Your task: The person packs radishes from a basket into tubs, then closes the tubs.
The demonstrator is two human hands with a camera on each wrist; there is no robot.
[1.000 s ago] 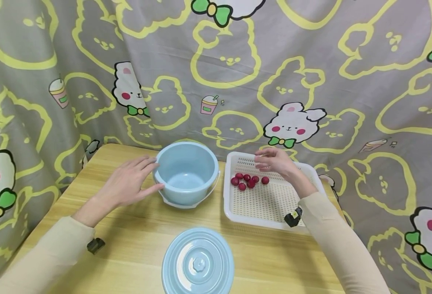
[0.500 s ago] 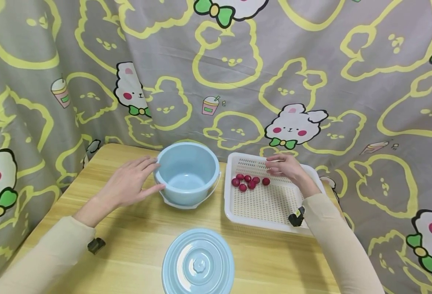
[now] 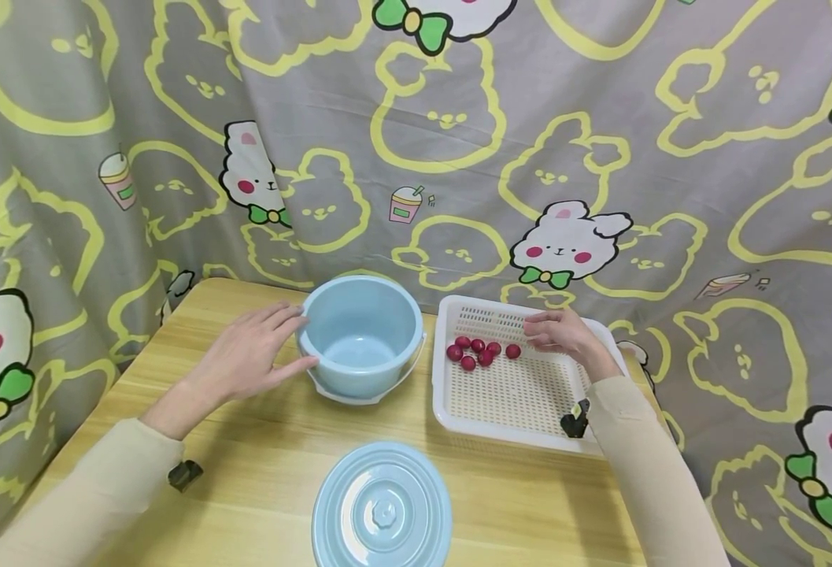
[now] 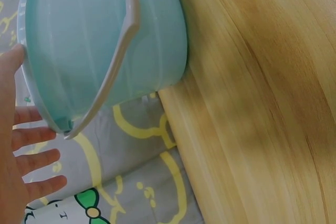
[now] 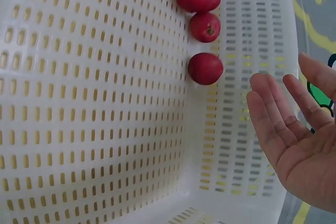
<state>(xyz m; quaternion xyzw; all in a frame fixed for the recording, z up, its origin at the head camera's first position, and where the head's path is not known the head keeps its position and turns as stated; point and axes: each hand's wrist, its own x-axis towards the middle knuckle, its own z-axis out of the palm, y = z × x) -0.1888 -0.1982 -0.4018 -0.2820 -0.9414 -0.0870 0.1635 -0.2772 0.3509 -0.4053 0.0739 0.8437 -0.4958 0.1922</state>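
A light blue bucket (image 3: 362, 378) stands on the table with its handle lowered along the side; its visible inside holds nothing. My left hand (image 3: 249, 354) is at the bucket's left rim, fingers spread and fairly straight, thumb near the front of the rim. In the left wrist view the fingers (image 4: 34, 137) lie beside the rim, gripping nothing. Several small round red fruits (image 3: 485, 358), which look like plums, lie at the back left of a white perforated basket (image 3: 451, 417). Above the basket's back right part hovers my right hand (image 3: 564, 337), fingers loosely bent with nothing in them.
A round light blue lid (image 3: 382, 504) with a central knob lies on the wooden table (image 3: 245, 480) in front of the bucket. Behind the table hangs a grey patterned curtain (image 3: 451, 102), close to the bucket and basket.
My right hand has moved to the right above the basket, away from the red fruits. The left hand stays at the bucket rim, and the fruits have not visibly moved.
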